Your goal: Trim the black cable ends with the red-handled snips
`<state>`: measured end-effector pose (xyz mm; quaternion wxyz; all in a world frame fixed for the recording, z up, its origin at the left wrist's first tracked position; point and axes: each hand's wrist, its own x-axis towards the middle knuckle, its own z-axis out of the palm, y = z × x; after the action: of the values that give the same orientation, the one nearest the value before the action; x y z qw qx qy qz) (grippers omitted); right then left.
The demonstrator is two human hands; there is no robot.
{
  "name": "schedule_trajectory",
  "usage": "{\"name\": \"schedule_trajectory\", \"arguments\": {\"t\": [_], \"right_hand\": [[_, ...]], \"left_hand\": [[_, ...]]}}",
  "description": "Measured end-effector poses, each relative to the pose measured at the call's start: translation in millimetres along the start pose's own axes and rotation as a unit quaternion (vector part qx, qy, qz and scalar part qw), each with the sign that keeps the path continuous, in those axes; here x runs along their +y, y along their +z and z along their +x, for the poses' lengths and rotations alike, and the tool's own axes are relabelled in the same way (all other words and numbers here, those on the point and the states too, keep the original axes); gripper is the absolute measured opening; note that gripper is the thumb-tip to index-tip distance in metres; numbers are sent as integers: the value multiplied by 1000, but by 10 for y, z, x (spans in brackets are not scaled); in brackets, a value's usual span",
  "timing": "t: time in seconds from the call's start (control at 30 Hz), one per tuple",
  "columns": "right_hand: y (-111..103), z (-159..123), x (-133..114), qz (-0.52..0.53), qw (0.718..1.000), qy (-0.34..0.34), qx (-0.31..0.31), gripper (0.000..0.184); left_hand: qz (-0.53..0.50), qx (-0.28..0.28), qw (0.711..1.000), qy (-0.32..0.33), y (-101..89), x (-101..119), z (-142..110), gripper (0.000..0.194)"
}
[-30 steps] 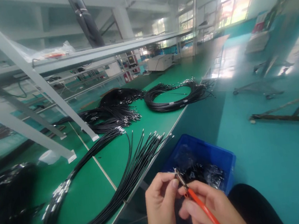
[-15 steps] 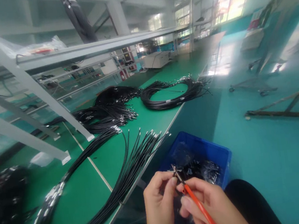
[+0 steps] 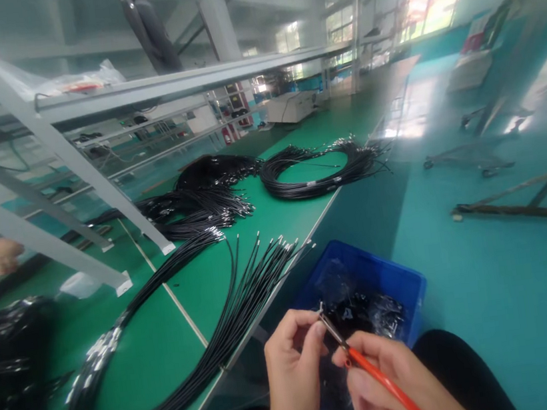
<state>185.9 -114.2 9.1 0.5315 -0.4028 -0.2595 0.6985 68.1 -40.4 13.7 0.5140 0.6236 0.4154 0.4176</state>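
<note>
My left hand (image 3: 297,363) is closed in a pinch around the end of a thin black cable, whose small pale metal tip (image 3: 321,307) sticks up past the fingertips. My right hand (image 3: 389,374) grips a pair of slim-nosed pliers with red handles (image 3: 384,378). The jaws (image 3: 333,328) lie against the left fingertips, close to the metal tip. Whether they clamp it is too small to tell. Below both hands stands a blue bin (image 3: 415,304) holding black pieces and clear plastic bags.
On the green bench (image 3: 137,357) lies a looped bundle of black cables (image 3: 207,355) with metal ends. Behind it are more cable piles (image 3: 194,212) and a coil (image 3: 301,188). Grey shelf posts (image 3: 82,169) rise at left, where another person's hand (image 3: 1,256) shows.
The pliers and my right hand have shifted slightly right and down, and the metal tip now stands clear above the jaws. Another person's hand has come into view at the left.
</note>
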Motion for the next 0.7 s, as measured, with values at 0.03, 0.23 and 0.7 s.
{"name": "schedule_trajectory", "arguments": {"t": [0.03, 0.23, 0.7], "right_hand": [[0, 7, 1, 5, 1000, -2, -5, 40], [25, -9, -44, -8, 1000, 5, 8, 44], [-3, -27, 96, -126, 955, -145, 224, 29]], "left_hand": [[2, -2, 1000, 0, 1, 3, -5, 6], [30, -1, 999, 24, 11, 34, -14, 6], [149, 6, 986, 77, 24, 13, -41, 8]]}}
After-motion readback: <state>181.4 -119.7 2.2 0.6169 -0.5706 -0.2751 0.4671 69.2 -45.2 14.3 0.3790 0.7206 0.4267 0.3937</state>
